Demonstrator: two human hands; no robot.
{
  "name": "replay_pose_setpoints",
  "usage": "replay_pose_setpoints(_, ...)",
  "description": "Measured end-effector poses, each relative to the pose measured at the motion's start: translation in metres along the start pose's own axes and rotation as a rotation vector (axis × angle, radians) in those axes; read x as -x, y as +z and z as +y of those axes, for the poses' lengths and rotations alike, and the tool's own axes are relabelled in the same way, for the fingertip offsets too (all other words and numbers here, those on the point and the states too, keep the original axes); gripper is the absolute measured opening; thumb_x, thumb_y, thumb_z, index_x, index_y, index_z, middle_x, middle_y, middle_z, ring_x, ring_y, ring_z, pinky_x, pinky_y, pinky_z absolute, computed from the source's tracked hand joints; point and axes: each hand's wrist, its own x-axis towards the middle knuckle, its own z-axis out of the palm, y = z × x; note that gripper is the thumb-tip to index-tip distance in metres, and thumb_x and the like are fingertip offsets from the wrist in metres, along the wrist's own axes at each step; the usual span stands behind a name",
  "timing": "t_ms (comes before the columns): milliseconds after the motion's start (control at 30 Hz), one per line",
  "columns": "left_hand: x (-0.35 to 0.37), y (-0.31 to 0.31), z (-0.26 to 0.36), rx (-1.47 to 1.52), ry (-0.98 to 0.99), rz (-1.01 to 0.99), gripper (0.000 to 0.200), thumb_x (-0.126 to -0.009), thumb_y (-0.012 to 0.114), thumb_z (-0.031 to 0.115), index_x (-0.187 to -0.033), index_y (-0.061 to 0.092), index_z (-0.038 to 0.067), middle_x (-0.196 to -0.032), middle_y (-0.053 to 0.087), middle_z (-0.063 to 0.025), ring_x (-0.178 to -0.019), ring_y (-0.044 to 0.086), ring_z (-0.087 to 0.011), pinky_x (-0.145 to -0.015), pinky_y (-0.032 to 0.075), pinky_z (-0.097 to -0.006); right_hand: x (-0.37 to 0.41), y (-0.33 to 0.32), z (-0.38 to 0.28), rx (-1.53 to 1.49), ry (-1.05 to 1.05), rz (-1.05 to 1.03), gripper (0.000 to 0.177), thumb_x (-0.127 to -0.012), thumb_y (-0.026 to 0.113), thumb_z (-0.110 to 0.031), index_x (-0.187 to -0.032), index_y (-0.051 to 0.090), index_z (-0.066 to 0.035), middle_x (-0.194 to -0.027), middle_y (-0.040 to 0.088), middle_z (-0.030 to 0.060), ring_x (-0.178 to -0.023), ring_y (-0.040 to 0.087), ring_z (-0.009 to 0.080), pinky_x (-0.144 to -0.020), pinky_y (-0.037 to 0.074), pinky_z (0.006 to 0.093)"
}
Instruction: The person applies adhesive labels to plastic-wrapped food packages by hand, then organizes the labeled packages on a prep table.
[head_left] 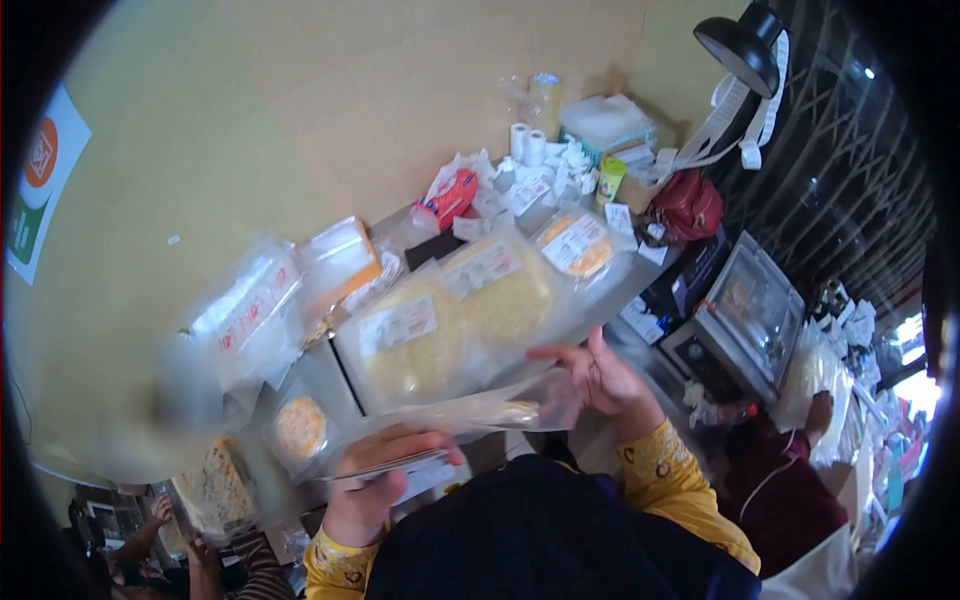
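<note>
My left hand (385, 475) is closed around a thin stack of flat cards or labels (395, 466), seen nearly edge-on. A clear plastic bag (470, 412) with flat, pale contents stretches between my hands, tilted almost on edge. Its left end lies by my left fingers. My right hand (612, 382) is at the bag's other end, thumb raised and index finger stretched out; its lower fingers are partly behind the plastic. Just beyond are two large sealed packs of pale round flat food (415, 345) (505, 295) with printed labels.
Smaller round packs, one orange-topped (578, 245) and one at left (300, 428), lie on the metal table. Plastic sleeves (250, 310), a red packet (450, 200) and paper rolls (527, 145) line the back. A vacuum sealer (735, 320) stands right. Other people work at both sides.
</note>
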Motion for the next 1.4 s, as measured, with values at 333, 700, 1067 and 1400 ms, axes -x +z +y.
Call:
replay_pose_setpoints(333, -0.209, 0.098, -0.073, -0.256, -0.026, -0.691, 0.042, -0.081, 0.053, 0.012, -0.12, 0.053, -0.003, -0.125, 0.052, -0.0172, -0.115, 0.049, -0.0298, -0.099, 0.033, -0.037, 0.005, -0.149, -0.068, -0.649, -0.057, 0.146, 0.064, -0.09, 0.045, -0.04, -0.134, 0.03, 0.003, -0.128, 0.045, 0.0206, -0.115, 0.049, 0.0325, -0.091, 0.046, 0.0426)
replay_pose_setpoints(700, -0.225, 0.084, -0.192, 0.092, -0.701, 0.148, 0.035, -0.09, 0.05, 0.013, -0.121, 0.048, -0.002, -0.112, 0.059, -0.0124, -0.102, 0.057, -0.0202, -0.088, 0.045, -0.0324, -0.105, -0.294, -0.215, 0.22, -0.179, 0.143, 0.09, -0.067, 0.068, 0.009, -0.141, 0.018, -0.006, -0.121, 0.051, 0.0098, -0.101, 0.055, 0.0188, -0.085, 0.047, 0.0313)
replay_pose_setpoints(1067, -0.192, 0.08, -0.165, 0.333, -0.658, 0.507, 0.036, -0.084, 0.055, 0.008, -0.117, 0.048, -0.003, -0.108, 0.059, -0.0184, -0.1, 0.06, -0.0289, -0.087, 0.049, -0.0411, -0.155, -0.329, -0.172, 1.22, -0.162, 0.468, 0.088, -0.063, 0.077, -0.011, -0.136, 0.028, -0.003, -0.119, 0.051, 0.0186, -0.106, 0.053, 0.0238, -0.087, 0.044, 0.0315)
replay_pose_setpoints(1400, -0.162, 0.058, -0.158, 0.363, -0.465, 0.733, 0.033, -0.082, 0.058, 0.007, -0.113, 0.05, -0.002, -0.101, 0.061, -0.0175, -0.093, 0.061, -0.0286, -0.082, 0.051, -0.041, -0.128, -0.267, -0.178, 1.663, -0.475, 0.582, 0.062, -0.074, 0.067, -0.018, -0.127, 0.04, -0.001, -0.119, 0.049, 0.0204, -0.111, 0.048, 0.0337, -0.094, 0.037, 0.0398)
